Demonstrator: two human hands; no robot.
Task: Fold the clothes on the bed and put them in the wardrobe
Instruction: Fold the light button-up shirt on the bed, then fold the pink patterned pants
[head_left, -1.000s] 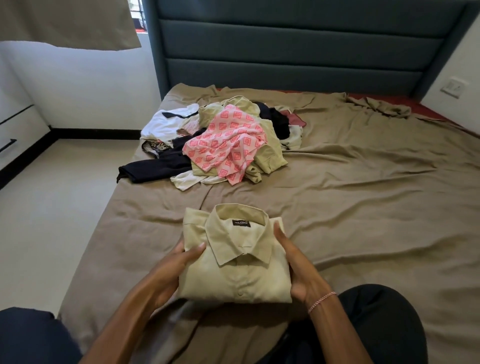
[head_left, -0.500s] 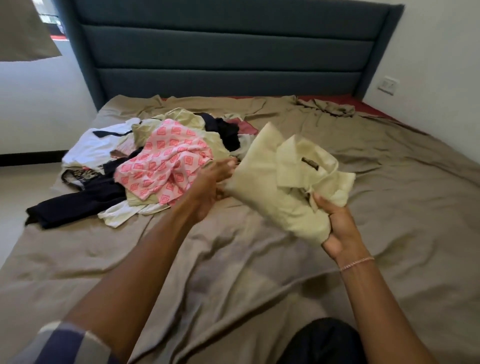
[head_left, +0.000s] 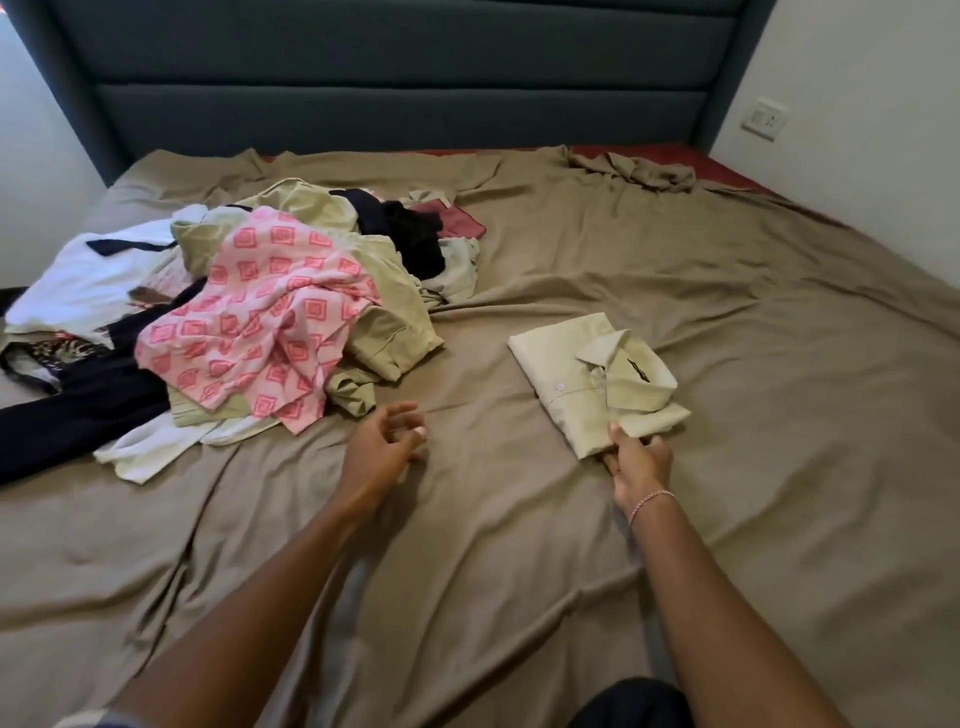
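Folded pale shirt (head_left: 597, 382) lying flat on the bed (head_left: 727, 322), right of the unfolded clothes pile (head_left: 260, 317), right hand (head_left: 636, 457) pinching its near edge, left hand (head_left: 382, 447) loosely curled, holding nothing.

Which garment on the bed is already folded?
The pale green collared shirt, a neat rectangle lying alone right of the heap; every other garment is crumpled there.
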